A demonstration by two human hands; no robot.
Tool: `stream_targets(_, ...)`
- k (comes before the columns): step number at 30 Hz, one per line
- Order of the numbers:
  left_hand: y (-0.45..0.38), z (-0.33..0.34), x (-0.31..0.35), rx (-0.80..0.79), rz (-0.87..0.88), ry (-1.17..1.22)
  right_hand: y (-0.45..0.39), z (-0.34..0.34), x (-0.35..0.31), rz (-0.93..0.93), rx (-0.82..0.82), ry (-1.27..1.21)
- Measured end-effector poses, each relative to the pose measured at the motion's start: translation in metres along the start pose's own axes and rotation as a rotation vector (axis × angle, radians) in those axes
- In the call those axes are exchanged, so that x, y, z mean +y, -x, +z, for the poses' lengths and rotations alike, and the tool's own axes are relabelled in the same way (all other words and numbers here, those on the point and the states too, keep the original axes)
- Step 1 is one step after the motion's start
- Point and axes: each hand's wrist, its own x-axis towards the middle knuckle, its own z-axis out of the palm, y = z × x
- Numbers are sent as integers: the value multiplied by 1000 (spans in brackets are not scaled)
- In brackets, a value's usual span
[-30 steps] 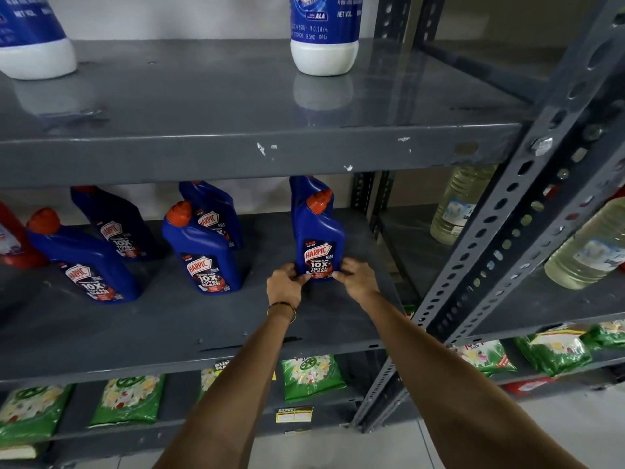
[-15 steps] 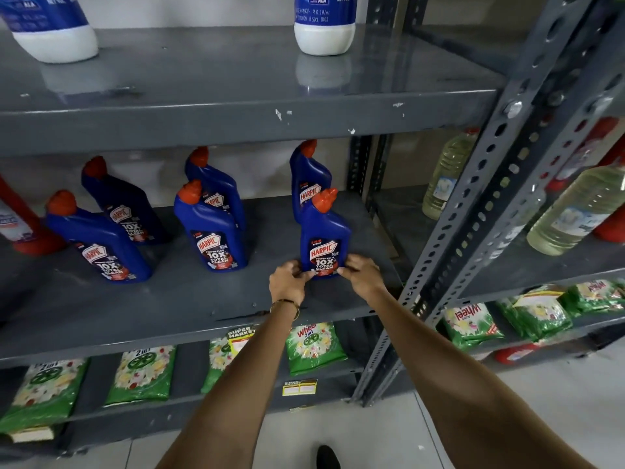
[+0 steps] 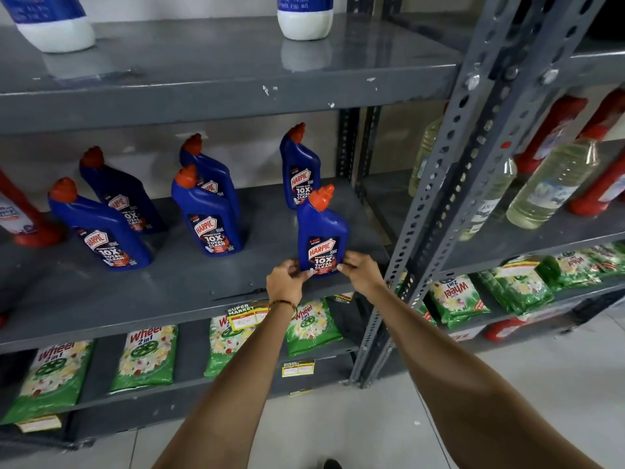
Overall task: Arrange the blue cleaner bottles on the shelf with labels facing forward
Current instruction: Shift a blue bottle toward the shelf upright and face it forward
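Two bare hands hold a blue Harpic bottle (image 3: pixel 323 231) with an orange cap, standing upright near the front right edge of the grey metal shelf (image 3: pixel 169 292), label facing forward. The left hand (image 3: pixel 285 277) pinches its lower left corner with fingertips, and the right hand (image 3: pixel 360 269) presses fingertips against its lower right side. Five more blue Harpic bottles stand behind and to the left: one directly behind (image 3: pixel 300 170), a pair mid-shelf (image 3: pixel 206 211), two further left (image 3: pixel 101 228).
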Motion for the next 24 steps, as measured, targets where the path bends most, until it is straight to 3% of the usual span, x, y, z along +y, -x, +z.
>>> stream_targets(24,6,-9,-5,12,-41,-43,1,-6,1,54,-71,-32)
